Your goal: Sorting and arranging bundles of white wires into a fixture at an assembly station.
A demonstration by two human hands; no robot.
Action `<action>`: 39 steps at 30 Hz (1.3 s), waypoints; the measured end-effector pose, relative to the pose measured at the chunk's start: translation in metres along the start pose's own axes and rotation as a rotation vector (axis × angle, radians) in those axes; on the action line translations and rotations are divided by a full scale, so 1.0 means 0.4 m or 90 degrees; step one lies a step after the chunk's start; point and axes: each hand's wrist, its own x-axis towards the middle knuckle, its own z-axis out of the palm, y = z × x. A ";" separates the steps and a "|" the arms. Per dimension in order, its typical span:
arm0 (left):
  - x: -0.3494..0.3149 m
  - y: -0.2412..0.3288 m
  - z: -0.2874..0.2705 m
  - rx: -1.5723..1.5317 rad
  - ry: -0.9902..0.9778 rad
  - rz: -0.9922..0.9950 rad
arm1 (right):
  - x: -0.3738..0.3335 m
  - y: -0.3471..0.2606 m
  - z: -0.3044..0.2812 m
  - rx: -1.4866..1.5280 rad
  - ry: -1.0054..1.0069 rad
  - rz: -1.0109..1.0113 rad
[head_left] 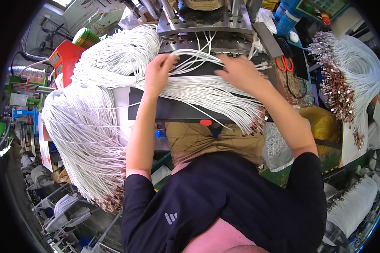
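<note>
A loose strand of white cables [197, 52] arches between my two hands, just in front of the machine. My left hand [157, 75] is closed on its left end, the fingertips pressed together. The right part runs into my right hand [244, 75], which grips it between thumb and fingers; several metal-tipped ends stick out beyond that hand. Below both hands, a thick bundle of white cables [211, 89] lies across a black work surface [166, 110], its copper-coloured connectors fanned out at the right. How many cables each hand holds cannot be made out.
A steel press-like machine [204, 28] stands directly ahead. Large heaps of white cable [114, 55] rise on the left, and one pile [78, 122] hangs over the edge. At the right are red-handled scissors [284, 64], a hanging cable bundle [359, 63] and a yellow bag [321, 122].
</note>
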 end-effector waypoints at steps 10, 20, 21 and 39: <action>0.016 0.172 0.174 0.322 -0.138 0.176 | -0.085 0.005 -0.021 0.007 0.147 -0.008; -0.145 0.279 0.225 -0.458 -0.529 -0.327 | -0.140 0.040 -0.027 -0.028 0.217 -0.326; -0.143 0.265 0.224 -0.455 -0.526 -0.326 | -0.115 0.065 -0.027 0.133 0.247 -0.174; 0.094 0.087 0.276 -0.657 -0.158 -0.378 | -0.054 0.142 0.016 -0.014 0.006 0.011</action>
